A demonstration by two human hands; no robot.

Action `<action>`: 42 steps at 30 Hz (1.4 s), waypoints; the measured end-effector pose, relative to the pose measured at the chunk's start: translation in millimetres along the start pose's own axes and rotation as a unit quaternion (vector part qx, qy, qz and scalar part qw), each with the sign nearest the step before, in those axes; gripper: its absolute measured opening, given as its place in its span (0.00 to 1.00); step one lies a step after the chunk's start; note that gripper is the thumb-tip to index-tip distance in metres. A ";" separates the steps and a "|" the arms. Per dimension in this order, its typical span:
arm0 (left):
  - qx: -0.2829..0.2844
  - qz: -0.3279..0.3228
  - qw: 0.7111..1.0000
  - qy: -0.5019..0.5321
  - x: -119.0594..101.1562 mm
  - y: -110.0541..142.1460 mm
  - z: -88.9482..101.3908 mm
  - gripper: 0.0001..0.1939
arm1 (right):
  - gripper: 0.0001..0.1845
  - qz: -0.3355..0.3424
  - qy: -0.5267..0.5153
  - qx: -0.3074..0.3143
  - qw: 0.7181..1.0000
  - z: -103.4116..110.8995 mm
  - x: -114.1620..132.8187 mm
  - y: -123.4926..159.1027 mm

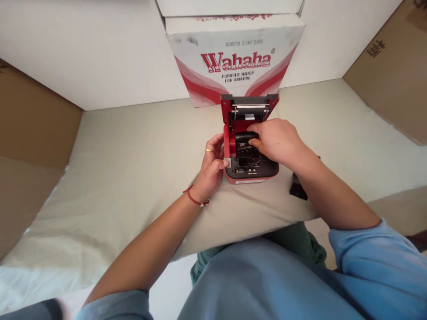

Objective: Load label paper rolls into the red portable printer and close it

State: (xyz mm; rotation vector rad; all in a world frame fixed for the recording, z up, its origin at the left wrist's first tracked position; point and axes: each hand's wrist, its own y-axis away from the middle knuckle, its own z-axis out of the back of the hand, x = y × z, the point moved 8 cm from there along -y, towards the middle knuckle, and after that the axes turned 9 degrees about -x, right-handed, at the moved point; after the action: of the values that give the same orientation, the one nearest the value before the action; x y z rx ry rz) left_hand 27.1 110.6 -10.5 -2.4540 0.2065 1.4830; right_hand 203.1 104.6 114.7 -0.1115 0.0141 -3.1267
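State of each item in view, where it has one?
Boxy red-and-black device: open, lid raised
Left hand: against device's left side
Right hand: reaching inside device
White-and-red cardboard box: upright behind device
Beige cloth: spread, creased
Black object at right: partly hidden

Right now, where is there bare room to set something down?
Bare cloth lies between the left cardboard box and left hand, and between the right forearm and right cardboard box. It's crowded around the open red printer: left hand at its side, right hand inside, Wahaha carton behind, and a black object by the forearm.
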 end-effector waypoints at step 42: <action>0.029 -0.472 0.729 -0.494 -69.5 74.8 -47.5 0.25 | 0.33 0.030 -0.515 -0.296 0.804 -14.9 -90.0 -24.3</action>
State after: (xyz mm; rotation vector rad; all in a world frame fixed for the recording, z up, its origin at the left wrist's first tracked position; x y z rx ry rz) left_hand 15.7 24.0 60.5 -0.9982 -1.0088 1.8397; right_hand 291.6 130.2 93.6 -1.6838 0.9185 -2.4185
